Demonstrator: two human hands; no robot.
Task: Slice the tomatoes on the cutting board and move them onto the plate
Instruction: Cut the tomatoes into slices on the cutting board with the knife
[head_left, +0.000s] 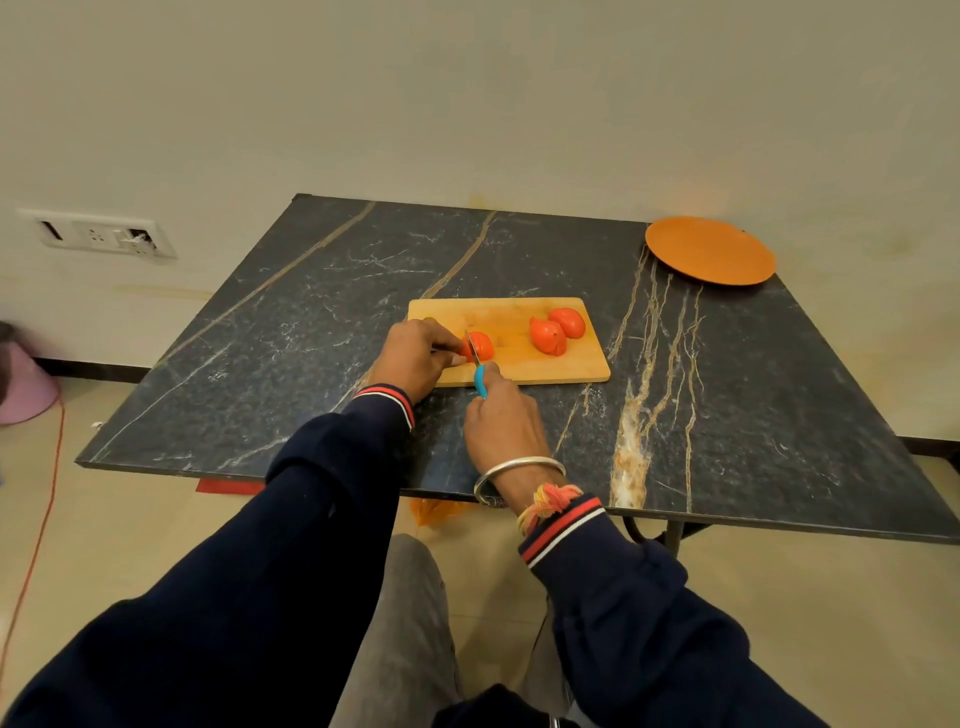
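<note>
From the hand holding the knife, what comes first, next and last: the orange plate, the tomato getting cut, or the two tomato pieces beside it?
1. Tomato getting cut, just ahead of the right hand and its knife.
2. Two tomato pieces, on the board's right side.
3. Orange plate, at the table's far right corner.

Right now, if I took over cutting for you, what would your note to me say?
Left hand holds the tomato steady on the cutting board.
Right hand grips the blue-handled knife, blade in that tomato.
Two other tomato pieces lie further right on the board.
The plate, far right, holds nothing.
Done: cutting begun. Left: finish slicing, move all to the plate.
</note>
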